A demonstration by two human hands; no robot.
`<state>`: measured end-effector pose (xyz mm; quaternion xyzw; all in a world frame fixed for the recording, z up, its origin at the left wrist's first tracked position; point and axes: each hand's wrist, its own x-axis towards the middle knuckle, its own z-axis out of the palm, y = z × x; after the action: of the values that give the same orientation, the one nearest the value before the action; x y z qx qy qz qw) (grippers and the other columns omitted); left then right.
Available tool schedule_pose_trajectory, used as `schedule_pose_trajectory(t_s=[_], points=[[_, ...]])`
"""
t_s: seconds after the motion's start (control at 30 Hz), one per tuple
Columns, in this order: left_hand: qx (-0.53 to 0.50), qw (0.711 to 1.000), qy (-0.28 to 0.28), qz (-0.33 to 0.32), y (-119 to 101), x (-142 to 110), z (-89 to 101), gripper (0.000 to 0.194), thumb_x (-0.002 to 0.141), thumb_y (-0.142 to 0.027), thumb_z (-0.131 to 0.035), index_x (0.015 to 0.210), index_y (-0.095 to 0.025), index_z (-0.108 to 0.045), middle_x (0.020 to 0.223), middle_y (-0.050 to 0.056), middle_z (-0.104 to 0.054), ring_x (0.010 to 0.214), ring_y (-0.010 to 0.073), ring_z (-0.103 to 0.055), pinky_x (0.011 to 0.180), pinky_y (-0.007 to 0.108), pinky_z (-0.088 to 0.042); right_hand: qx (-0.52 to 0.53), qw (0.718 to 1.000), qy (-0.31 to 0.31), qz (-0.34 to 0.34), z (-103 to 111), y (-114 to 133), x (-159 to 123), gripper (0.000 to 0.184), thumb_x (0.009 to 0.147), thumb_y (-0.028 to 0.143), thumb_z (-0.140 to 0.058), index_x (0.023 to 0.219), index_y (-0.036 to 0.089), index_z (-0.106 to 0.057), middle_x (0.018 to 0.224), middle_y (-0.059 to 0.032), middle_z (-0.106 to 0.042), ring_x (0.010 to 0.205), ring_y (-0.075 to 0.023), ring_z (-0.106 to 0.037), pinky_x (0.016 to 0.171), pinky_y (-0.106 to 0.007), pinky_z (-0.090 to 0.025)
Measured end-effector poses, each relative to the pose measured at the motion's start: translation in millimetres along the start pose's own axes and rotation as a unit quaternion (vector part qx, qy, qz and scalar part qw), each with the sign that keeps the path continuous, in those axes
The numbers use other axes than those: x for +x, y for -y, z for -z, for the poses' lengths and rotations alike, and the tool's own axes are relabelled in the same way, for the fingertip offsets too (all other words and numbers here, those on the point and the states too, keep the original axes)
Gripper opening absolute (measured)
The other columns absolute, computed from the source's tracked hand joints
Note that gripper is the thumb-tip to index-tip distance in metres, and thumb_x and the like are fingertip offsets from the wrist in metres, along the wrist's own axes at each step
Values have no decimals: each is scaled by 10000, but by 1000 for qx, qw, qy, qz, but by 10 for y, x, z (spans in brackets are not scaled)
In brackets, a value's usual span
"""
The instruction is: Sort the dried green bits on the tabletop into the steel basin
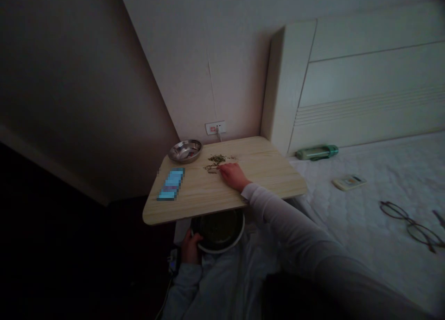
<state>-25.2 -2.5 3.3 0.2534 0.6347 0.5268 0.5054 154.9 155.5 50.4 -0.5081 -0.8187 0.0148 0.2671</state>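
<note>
My right hand (233, 175) rests on the small wooden table (274, 176), its fingers drawn together at the edge of a scattered pile of small dark green bits (217, 159). Whatever lies between those fingertips is too small to make out. Below the table's front edge, my left hand (191, 248) grips the left rim of a round bowl (220, 229) over my lap. That bowl has a pale rim and a dark, greenish inside; the tabletop hides its far side.
A shiny metal bowl (185, 151) stands at the table's back left, with a lit phone (171, 184) nearer. On the bed (347, 227) lie a green bottle (317, 152), a pale remote control (349, 182) and glasses (412, 225). Behind the table is a wall socket (215, 127) with a plugged-in cord.
</note>
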Motion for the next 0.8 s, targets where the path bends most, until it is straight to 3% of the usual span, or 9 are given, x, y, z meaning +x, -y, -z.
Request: schedule_pose_trajectory(t_s=[0.27,0.37,0.5,0.6,0.8], points=[[-24,1000,-20,0,40,1,-17,183,409,-158,-481,579,-164,-546,520,-34,-545,542,123,-483,531,241,-365,48,999,-11,3,11,43,-63,295,798,253,-319,1006,203,-522,892,-55,-594,839,-163,-506,767,-319,-324],[-28,999,-21,-19,55,4,-22,166,405,-157,-482,560,-161,-543,525,-33,-549,537,124,-488,527,244,-368,118,991,-43,-51,-34,-25,-33,302,783,266,-343,1003,173,-529,866,-65,-598,773,-144,-522,726,-284,-363],[-32,999,-11,1,80,45,8,205,394,-163,-485,588,-163,-550,564,-23,-567,557,137,-501,541,259,-369,219,959,-90,-159,-96,-145,25,312,765,265,-360,997,140,-527,812,-56,-604,701,-120,-529,667,-248,-399],[-24,1000,-6,16,71,59,22,227,390,-163,-491,607,-161,-557,580,-23,-567,562,133,-495,542,254,-358,247,947,-81,-191,-121,-188,64,302,752,242,-373,986,139,-534,763,-43,-609,694,-116,-538,671,-245,-405],[-23,1000,-10,3,6,-8,-16,177,387,-149,-480,551,-161,-544,525,-35,-535,529,115,-465,514,234,-328,233,951,-42,-199,-132,-162,120,288,734,223,-397,977,174,-545,766,-29,-614,738,-122,-549,702,-250,-403]])
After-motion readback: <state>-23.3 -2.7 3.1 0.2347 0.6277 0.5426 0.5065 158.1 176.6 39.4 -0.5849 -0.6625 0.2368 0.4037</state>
